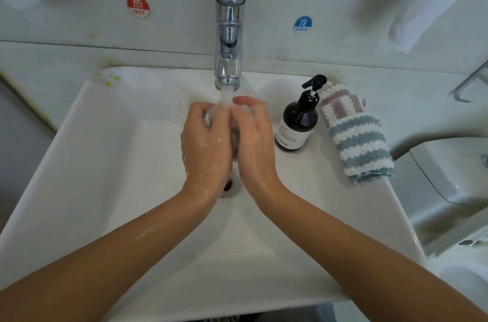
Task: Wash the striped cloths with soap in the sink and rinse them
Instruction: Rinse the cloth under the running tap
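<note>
A bunched wet cloth [208, 118] is gripped between the left hand [204, 142] and right hand [254, 137], fingers curled round it under the running tap [229, 28]. Rinsing is best served if every fold is turned through the stream. Right of the hands, a soap bottle [299, 123] and folded striped cloths [355, 134] are seen on the white sink [111, 152] rim, below a tiled wall.

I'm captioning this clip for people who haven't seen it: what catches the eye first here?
Two wet, soapy hands, left hand and right hand, squeeze a bunched cloth under the running tap at the sink's centre. On the right rim stand a dark soap bottle and striped cloths.
</note>
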The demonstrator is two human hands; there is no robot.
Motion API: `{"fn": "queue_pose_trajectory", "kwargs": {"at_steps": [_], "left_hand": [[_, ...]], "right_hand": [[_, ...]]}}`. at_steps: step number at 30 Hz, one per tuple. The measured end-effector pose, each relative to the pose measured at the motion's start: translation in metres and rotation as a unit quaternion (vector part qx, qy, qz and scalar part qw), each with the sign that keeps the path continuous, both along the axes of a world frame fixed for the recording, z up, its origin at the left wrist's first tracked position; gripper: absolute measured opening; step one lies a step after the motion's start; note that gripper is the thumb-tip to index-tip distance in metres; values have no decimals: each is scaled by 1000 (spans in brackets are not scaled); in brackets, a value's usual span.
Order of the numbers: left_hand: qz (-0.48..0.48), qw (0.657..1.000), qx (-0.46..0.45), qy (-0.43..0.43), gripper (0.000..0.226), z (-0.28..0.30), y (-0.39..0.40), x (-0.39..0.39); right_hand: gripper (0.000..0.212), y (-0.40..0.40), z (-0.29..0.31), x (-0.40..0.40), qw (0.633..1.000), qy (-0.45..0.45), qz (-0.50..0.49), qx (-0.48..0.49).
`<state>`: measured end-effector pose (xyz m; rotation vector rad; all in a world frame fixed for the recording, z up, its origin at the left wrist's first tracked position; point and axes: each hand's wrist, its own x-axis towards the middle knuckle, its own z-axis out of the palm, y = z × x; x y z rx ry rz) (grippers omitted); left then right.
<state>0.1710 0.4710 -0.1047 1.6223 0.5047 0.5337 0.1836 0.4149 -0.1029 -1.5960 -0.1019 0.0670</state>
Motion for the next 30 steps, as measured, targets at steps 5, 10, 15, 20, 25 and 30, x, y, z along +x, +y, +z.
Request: {"fn": "queue_pose_trajectory", "kwargs": {"at_steps": [5,10,15,20,25,30], "left_hand": [[-10,1000,-14,10,27,-2,2,4],[31,998,-50,32,35,2,5,7],[42,993,-104,29,33,3,6,11],[45,995,-82,47,26,3,18,19],[18,996,-70,49,28,4,16,16],[-28,996,-75,43,24,5,6,6]], "right_hand": [[12,3,-6,7,981,-75,5,-180],[33,-2,2,7,980,-24,12,-197],[6,-4,13,6,988,12,21,-153],[20,-5,8,-1,995,-3,52,-86],[32,-8,7,0,998,-12,45,-34],[20,-12,10,6,1000,-17,9,-17]]}}
